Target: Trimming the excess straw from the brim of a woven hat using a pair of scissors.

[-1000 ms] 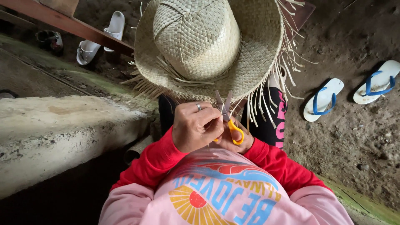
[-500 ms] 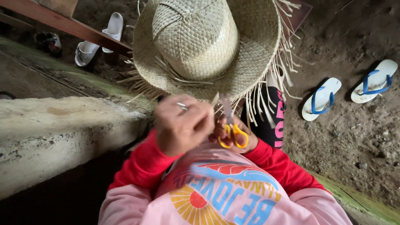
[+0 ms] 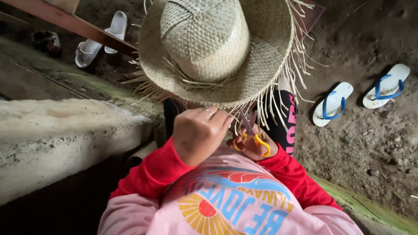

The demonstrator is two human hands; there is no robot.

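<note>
While the left hand (image 3: 200,132) has settled from its blurred move, pinching fringe at the woven straw hat's (image 3: 217,52) near brim, the right hand (image 3: 254,146) grips yellow-handled scissors (image 3: 250,135) beside it, steadied for trimming.

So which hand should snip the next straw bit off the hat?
Probably the right hand: it holds the yellow-handled scissors, blades up by the hat's loose fringe. The left hand only pinches strands at the brim.
</note>
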